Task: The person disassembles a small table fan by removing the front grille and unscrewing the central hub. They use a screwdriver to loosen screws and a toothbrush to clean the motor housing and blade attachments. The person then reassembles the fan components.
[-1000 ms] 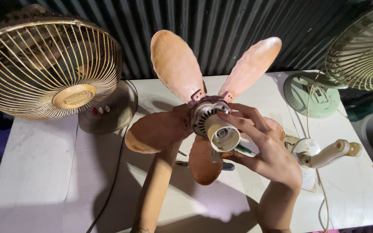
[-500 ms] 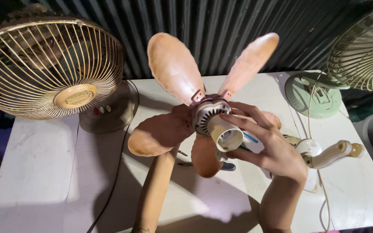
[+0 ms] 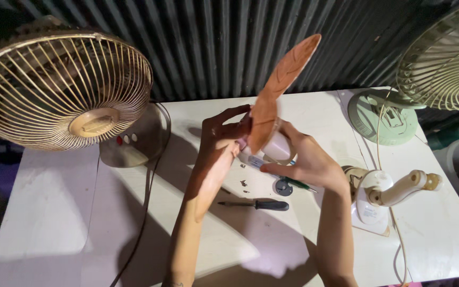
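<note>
Corrugated metal wall (image 3: 197,48) behind, dark; white table (image 3: 54,212) in front of it, strongly lit from one side.

Fingers first — left hand (image 3: 220,139) has fingers and thumb curled onto the hub of the orange fan blade assembly (image 3: 272,101), gripping it from the left. Right hand (image 3: 306,162) closes on the same hub from the right, thumb along the underside, fingers wrapped over the pale hub cap. Both hands grasp it; it is lifted clear of the table, above its middle, turned nearly edge-on to the head camera. One blade sticks up and to the right against the wall; another hangs down along the left forearm (hard to separate from the arm in this light).

Directly under the hands on the tabletop: a black-handled screwdriver (image 3: 261,204) lying flat, a small round dark part (image 3: 282,186), a green-handled tool (image 3: 298,184) partly hidden by the right hand, and a few tiny bits I cannot identify.

Further out — right of the right wrist, a cream fan motor and neck (image 3: 394,191) lying on its side. Back right, a pale green fan base (image 3: 383,119) with a green wire guard (image 3: 444,58) above it. Far left, a beige caged fan (image 3: 62,90) standing on its base, its cord (image 3: 144,212) trailing down the table towards the near edge.
</note>
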